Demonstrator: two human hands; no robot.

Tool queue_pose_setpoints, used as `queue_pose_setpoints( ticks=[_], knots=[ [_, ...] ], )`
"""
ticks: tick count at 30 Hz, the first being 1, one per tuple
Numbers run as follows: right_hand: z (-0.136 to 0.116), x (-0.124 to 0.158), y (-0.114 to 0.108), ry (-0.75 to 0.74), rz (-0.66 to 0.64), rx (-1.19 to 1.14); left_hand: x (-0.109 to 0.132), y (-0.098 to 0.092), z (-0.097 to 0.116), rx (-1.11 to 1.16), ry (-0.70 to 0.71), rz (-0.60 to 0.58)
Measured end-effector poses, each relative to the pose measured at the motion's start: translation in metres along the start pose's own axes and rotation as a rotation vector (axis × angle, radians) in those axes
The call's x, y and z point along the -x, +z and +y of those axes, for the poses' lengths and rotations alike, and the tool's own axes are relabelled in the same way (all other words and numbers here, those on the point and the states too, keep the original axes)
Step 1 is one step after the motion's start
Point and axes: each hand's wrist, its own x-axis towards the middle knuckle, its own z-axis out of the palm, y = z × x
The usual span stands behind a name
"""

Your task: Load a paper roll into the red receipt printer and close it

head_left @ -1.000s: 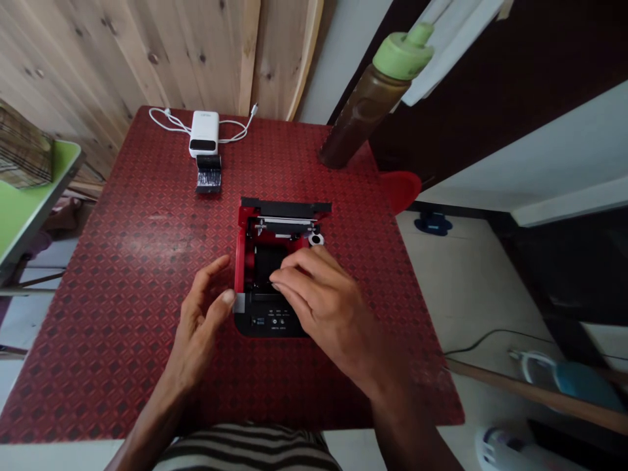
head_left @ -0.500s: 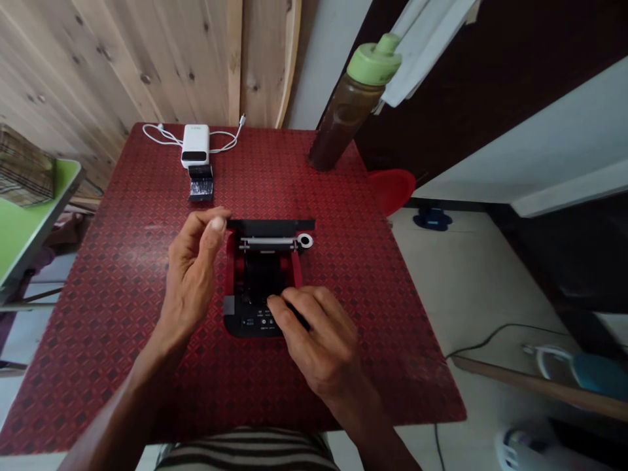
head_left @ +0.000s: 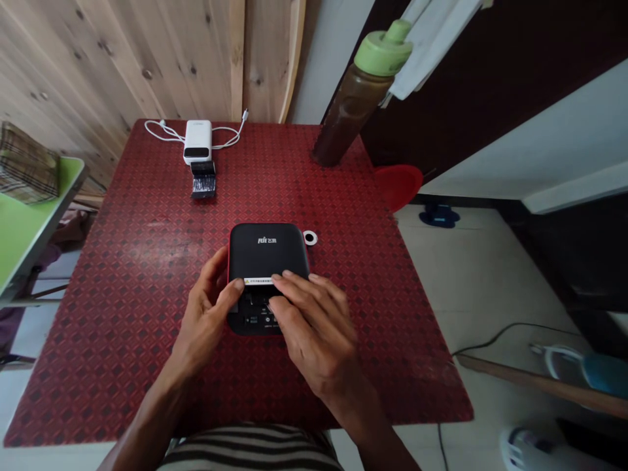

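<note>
Got a black lid (head_left: 267, 258) down over a red-sided box (head_left: 240, 325), sitting about mid-table on the red table (head_left: 392, 366). Has white lettering (head_left: 267, 240) on top and a white sticker (head_left: 256, 281) along the near edge. Can't tell if fully closed, what with a dark gap between sticker and black panel (head_left: 254, 320).

Got the left hand (head_left: 202, 311) half curled by the box's left side, thumb right at the lid's near corner. Got the right hand (head_left: 321, 330) bent over the near right part, one fingertip at the sticker, thumb just below by the panel. Can't tell gripping from mere touching for either, tbh.

Also see a white ring (head_left: 310, 237) just beside the lid's right side. Further back, see a white power bank (head_left: 198, 139) with a looped cord (head_left: 228, 141), a streaky black strip (head_left: 203, 184) right in front, and a tall brown bottle (head_left: 350, 108) near the far right corner.
</note>
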Motion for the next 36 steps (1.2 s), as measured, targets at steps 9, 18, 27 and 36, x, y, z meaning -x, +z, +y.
queue_pose_setpoints(
  ticks=[9,18,27,36],
  knots=[
    [-0.006,0.0,-0.002,0.08,-0.066,-0.045,0.001,0.003,0.0,0.014,-0.013,0.032],
    [-0.005,0.018,-0.007,0.133,0.031,-0.111,0.007,-0.005,-0.005,0.012,0.02,0.042],
    [0.008,0.086,0.015,0.51,0.034,-0.28,0.016,-0.023,-0.019,-0.031,0.093,-0.04],
    [0.001,0.092,0.037,0.378,0.02,-0.193,0.017,-0.019,-0.011,-0.04,0.07,-0.043]
  ],
)
